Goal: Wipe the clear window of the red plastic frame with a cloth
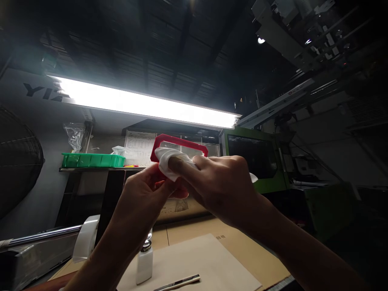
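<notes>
White cloth (168, 163), pinched by the curled right hand (222, 186), touches the red frame (183, 141)

The single view comes from a camera worn on the person's head, looking forward over both arms toward the long lamp (145, 106). It sits close behind the left hand (145, 192) and the right hand (222, 188), which appear large below the lamp. The gaze is level enough to take in the dark ceiling (169, 44) above the lamp, and the bench top (254, 252) well below it. Sideways, the view reaches a fan (18, 161) left of the lamp and a green machine (224, 145) beyond its right end.
</notes>
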The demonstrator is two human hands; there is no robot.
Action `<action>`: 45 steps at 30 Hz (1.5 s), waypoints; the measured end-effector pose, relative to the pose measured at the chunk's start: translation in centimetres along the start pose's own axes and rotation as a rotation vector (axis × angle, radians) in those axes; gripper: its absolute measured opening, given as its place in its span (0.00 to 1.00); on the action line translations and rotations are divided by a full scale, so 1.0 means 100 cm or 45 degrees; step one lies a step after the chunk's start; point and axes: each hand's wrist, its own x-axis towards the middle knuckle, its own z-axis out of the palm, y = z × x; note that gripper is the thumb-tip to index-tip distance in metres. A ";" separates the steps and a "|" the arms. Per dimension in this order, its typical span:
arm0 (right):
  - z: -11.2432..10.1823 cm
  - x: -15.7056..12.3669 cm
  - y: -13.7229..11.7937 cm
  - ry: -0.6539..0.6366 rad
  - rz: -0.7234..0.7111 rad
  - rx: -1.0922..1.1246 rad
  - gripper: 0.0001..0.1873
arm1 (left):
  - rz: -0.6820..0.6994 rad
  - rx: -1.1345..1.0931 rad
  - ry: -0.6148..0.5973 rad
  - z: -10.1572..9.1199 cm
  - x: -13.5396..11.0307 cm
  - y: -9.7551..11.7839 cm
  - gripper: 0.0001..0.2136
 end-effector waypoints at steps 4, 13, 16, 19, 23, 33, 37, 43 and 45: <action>0.000 -0.001 -0.005 -0.065 -0.075 0.090 0.11 | 0.046 0.018 0.050 0.000 0.000 0.000 0.09; 0.003 -0.001 -0.009 0.004 -0.001 0.085 0.15 | 0.021 -0.031 0.041 0.002 -0.001 -0.001 0.10; 0.005 0.002 -0.012 -0.062 0.041 0.080 0.14 | 0.049 -0.045 0.041 0.001 0.000 -0.004 0.08; 0.006 0.003 -0.016 -0.115 0.013 0.129 0.12 | 0.065 -0.002 0.087 -0.002 0.000 -0.006 0.08; 0.006 -0.001 -0.020 -0.125 -0.053 0.237 0.11 | 0.056 0.076 0.156 -0.005 -0.001 -0.005 0.11; 0.010 -0.004 -0.019 -0.031 0.010 0.189 0.16 | 0.054 0.052 0.130 -0.001 -0.003 -0.004 0.07; 0.009 -0.004 -0.022 -0.078 -0.029 0.297 0.13 | 0.067 0.115 0.193 -0.004 -0.005 -0.004 0.07; 0.006 -0.018 -0.005 0.111 0.297 0.993 0.12 | -0.019 -0.048 0.128 -0.007 -0.001 -0.005 0.10; 0.011 -0.024 0.008 0.182 0.671 1.375 0.10 | -0.029 -0.067 0.124 -0.007 -0.001 -0.005 0.10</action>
